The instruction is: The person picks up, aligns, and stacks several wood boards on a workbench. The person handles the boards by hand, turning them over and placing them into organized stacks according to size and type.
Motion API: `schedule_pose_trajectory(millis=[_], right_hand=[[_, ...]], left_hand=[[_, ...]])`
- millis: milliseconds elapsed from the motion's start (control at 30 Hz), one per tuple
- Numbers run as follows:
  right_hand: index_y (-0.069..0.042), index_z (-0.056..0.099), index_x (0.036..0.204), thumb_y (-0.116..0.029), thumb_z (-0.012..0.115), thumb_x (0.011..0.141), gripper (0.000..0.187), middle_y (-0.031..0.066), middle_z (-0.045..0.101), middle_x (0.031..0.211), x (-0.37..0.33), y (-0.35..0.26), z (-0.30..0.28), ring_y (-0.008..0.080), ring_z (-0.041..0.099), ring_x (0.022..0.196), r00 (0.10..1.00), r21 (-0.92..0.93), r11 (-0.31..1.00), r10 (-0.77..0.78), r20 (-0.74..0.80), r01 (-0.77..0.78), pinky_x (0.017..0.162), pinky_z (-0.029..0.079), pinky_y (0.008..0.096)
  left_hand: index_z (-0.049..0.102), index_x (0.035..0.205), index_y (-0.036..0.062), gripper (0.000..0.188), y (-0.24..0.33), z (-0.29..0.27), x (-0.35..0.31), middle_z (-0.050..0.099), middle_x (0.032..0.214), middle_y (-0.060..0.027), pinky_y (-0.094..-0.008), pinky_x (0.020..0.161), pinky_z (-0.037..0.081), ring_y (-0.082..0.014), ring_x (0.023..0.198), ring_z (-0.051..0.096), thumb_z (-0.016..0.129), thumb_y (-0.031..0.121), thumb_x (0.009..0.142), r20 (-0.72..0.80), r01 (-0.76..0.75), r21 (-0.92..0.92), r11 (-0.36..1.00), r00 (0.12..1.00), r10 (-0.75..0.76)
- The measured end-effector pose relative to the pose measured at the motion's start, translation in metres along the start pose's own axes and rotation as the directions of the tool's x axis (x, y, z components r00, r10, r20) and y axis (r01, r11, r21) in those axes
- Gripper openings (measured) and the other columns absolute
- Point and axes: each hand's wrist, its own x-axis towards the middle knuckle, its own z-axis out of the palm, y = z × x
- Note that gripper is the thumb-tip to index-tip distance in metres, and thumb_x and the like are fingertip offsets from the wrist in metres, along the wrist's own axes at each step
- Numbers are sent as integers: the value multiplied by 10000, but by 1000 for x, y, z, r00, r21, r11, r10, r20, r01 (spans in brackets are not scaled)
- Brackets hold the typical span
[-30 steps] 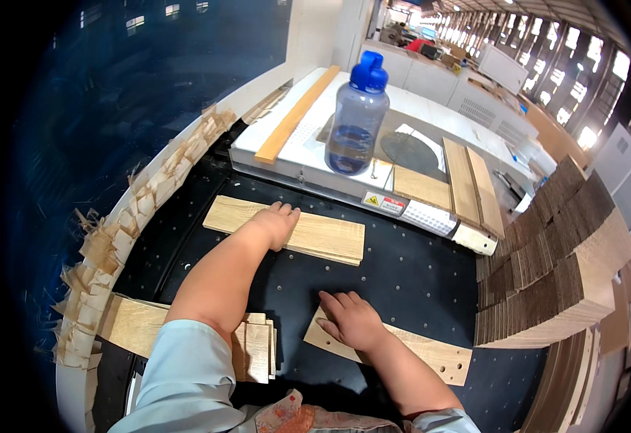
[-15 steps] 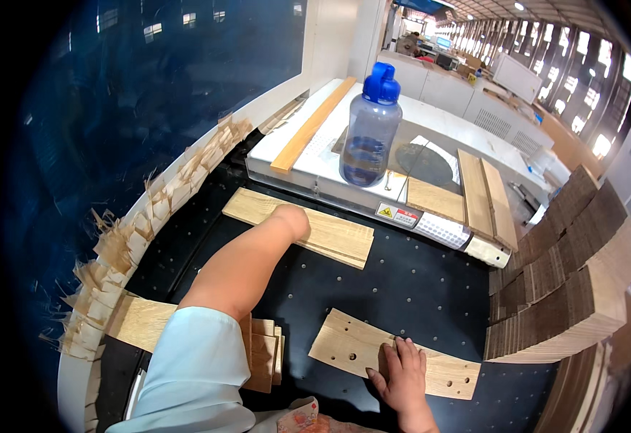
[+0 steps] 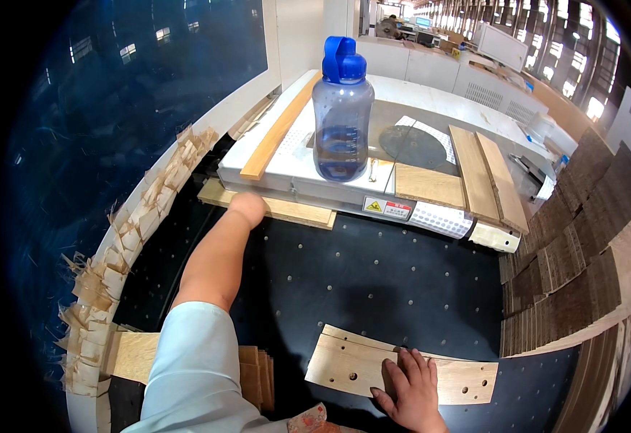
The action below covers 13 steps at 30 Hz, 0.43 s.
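My left hand lies on a narrow wooden board along the front edge of a white machine bed. It looks rounded, and its fingers are hidden from view. Nearer to me on the right, my right hand rests palm down on a light wooden board with drilled holes, fingers stretched out. Another board's edge shows along the far side of that drilled one. Both boards are on a black table surface dotted with small round studs.
On the machine bed stand a large blue-lidded water bottle and several wooden strips. Stacked boards rise at the right. Small wood pieces and another board lie near my left sleeve. Frayed tape lines the left frame.
My left hand and the narrow board have moved away from me, up to the machine bed's edge. My right hand stays on the drilled board. The view has shifted slightly.
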Motion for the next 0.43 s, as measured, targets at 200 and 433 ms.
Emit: schedule_pose_trajectory(millis=[200,433], right_hand=[[-94,578,1194,-427,666,771,545,163,484,1303,3,-1,1,375,416,1242,1000,-40,999,-5,-20,4,1010,287,568],[-122,579,1208,-444,669,766,554,159,480,1317,0,7,9,379,405,1253,999,-6,1000,-8,-35,8,1042,254,562]], left_hand=[[680,992,46,235,2,7,-8,678,1030,-151,-402,805,527,-298,962,655,485,95,871,-32,224,-263,938,970,-240],[514,1189,14,334,-6,5,15,626,1103,-247,-510,765,525,-386,991,634,522,101,867,456,510,-859,50,805,-379]])
